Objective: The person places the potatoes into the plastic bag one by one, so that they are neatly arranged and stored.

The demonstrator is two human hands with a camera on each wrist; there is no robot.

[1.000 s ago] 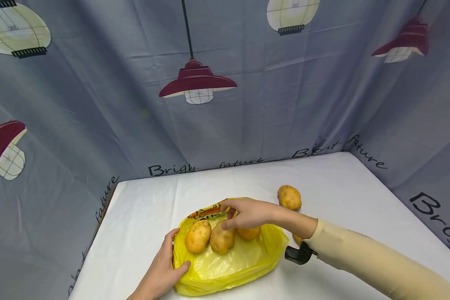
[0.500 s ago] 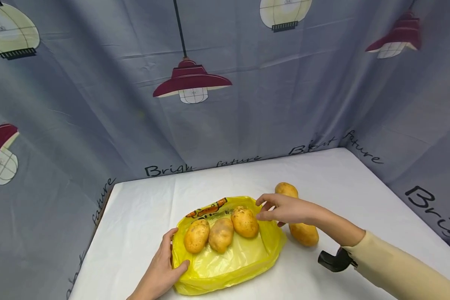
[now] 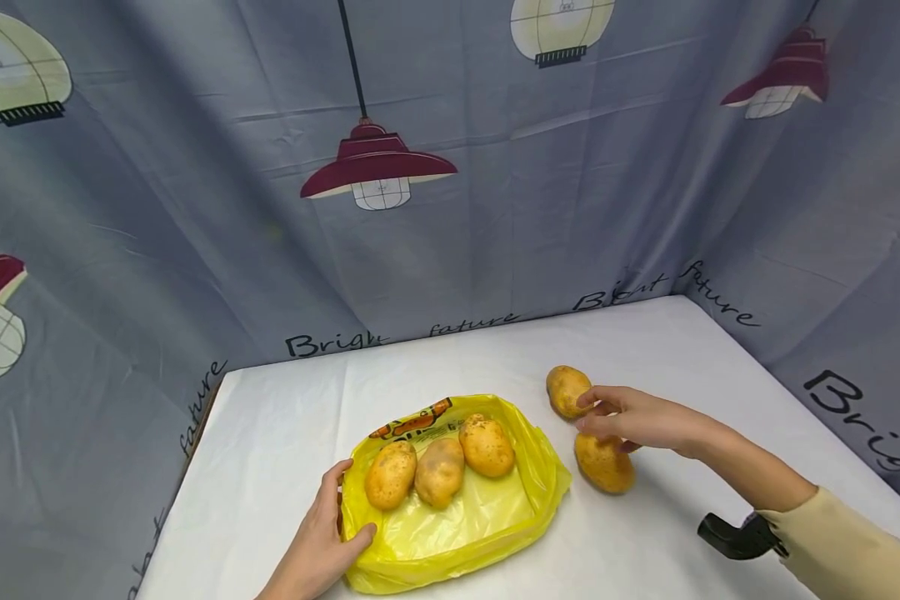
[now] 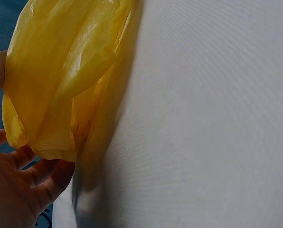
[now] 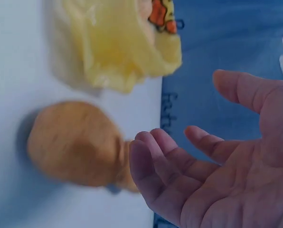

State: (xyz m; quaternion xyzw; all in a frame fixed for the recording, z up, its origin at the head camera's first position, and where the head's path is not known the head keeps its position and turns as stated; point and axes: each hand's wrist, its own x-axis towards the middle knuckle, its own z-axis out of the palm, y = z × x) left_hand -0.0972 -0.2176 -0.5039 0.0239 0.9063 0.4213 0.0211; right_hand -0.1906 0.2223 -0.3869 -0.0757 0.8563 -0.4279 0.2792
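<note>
An opened yellow plastic bag (image 3: 461, 546) with a printed pattern lies on the table, its rim spread wide. Inside are three potatoes in a row: left (image 3: 391, 476), middle (image 3: 439, 473) and right (image 3: 487, 446). My left hand (image 3: 318, 533) holds the bag's left side, thumb over the rim and fingers along the outside. In the left wrist view, those fingers curl against the yellow plastic (image 4: 51, 85). Right of the bag, my right hand (image 3: 637, 421) hovers with parted, lightly bent fingers and nothing in them. Below it sits a nearer potato (image 3: 603, 468); a farther potato (image 3: 567, 390) lies by the fingertips.
A white cloth (image 3: 285, 433) covers the table. Grey-blue curtains (image 3: 495, 208) printed with lamps and lettering stand behind and along both sides. A black wrist mount (image 3: 738, 537) hangs beneath the right sleeve (image 3: 847, 546).
My right hand has let go of the potato in the bag and moved right, out over the two loose potatoes. The left hand keeps its hold on the bag.
</note>
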